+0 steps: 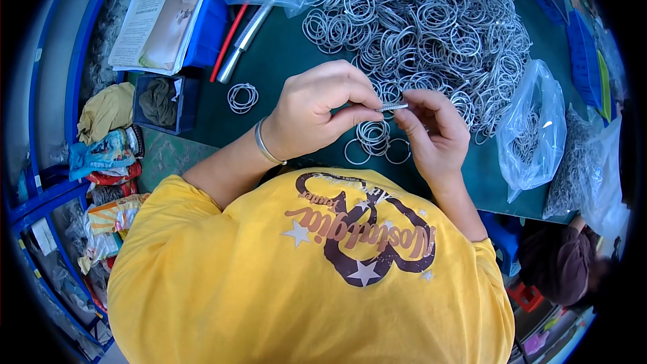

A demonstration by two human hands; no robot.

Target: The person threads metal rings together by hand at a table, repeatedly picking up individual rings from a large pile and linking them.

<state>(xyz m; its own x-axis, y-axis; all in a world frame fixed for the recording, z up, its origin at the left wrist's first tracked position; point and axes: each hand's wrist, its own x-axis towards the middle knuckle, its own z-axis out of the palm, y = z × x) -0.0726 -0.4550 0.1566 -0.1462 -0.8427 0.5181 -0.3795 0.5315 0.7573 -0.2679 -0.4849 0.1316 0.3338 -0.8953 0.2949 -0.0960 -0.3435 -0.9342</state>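
My left hand (322, 102), with a bangle on its wrist, pinches one end of a small bundle of metal rings (393, 106) seen edge-on. My right hand (439, 129) has its thumb and index finger closed on the other end. How many rings are between the fingers I cannot make out. Just below, several loose metal rings (372, 136) lie on the green table near its front edge. Beyond my hands spreads a large heap of silvery metal rings (438, 17). A small group of rings (242, 98) lies apart, left of my left wrist.
Left of the heap lie a red pen (229, 42) and a silver-tipped tool (244, 44). Papers (128, 34) rest against a blue bin (205, 34). A clear plastic bag (539, 118) of rings sits right. Another person's dark sleeve (556, 263) shows at lower right.
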